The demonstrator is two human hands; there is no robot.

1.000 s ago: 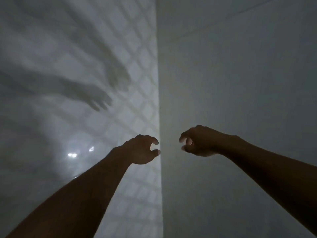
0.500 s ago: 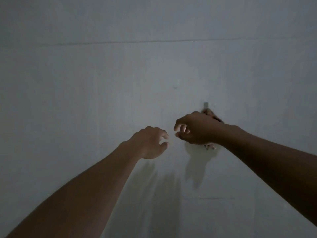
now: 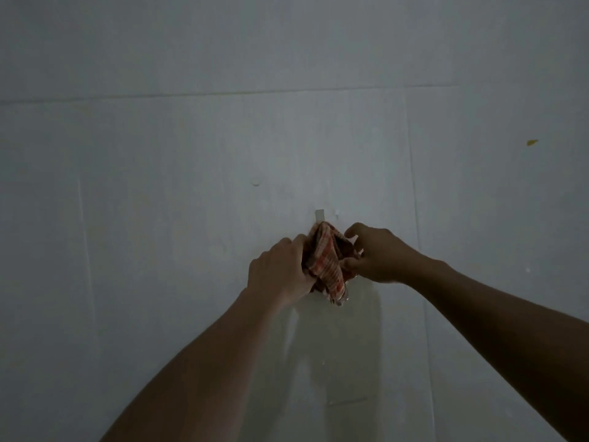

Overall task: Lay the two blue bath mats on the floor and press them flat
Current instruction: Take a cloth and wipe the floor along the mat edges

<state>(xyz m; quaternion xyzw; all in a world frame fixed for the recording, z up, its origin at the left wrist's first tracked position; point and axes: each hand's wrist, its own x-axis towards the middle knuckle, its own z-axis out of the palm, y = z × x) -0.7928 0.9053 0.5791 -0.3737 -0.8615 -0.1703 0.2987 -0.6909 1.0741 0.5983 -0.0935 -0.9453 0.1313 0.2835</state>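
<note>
No blue bath mat is in view. A small red and white checked cloth (image 3: 328, 266) hangs bunched on a white hook (image 3: 319, 215) on the pale wall. My left hand (image 3: 280, 271) closes on the cloth's left side. My right hand (image 3: 376, 255) pinches its right side between thumb and fingers. Both arms reach up toward the wall from the bottom of the frame.
The wall (image 3: 191, 186) is plain grey-white with faint panel seams. A small yellow mark (image 3: 531, 142) sits at the upper right. The light is dim, and the floor is out of sight.
The view swung from a tiled wall corner to this plain wall. Both hands, empty before, closed in on the checked cloth at the hook and now grip it.
</note>
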